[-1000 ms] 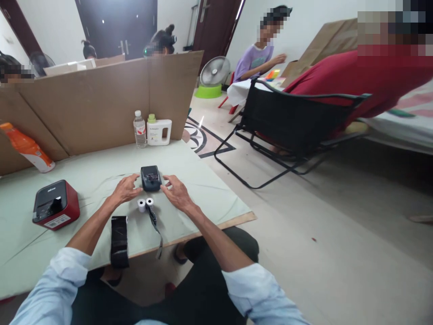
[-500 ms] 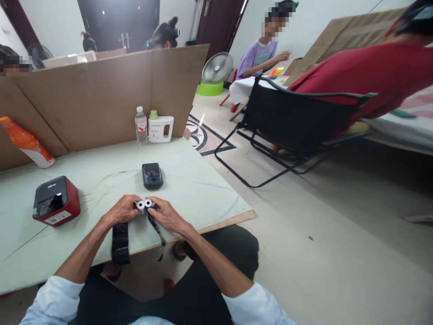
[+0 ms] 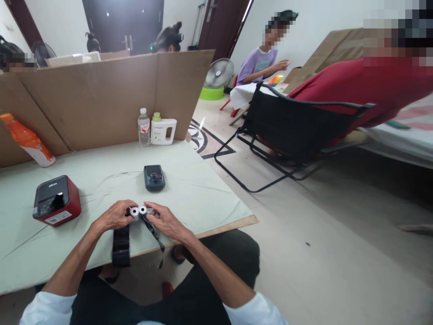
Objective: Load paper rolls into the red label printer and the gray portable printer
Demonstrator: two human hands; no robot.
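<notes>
Left hand [image 3: 117, 216] and right hand [image 3: 163, 220] each pinched one paper roll [image 3: 135, 212], neither yet in the small printer [image 3: 154, 177].

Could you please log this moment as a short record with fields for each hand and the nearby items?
left hand: grips one small white paper roll
right hand: grips the second white paper roll
rolls: side by side, touching
black strap: hangs off the table edge
black pouch: lies over the edge, by the left hand
dark handheld printer: beyond the hands, untouched
red printer: far left
bottles: by the cardboard wall
</notes>
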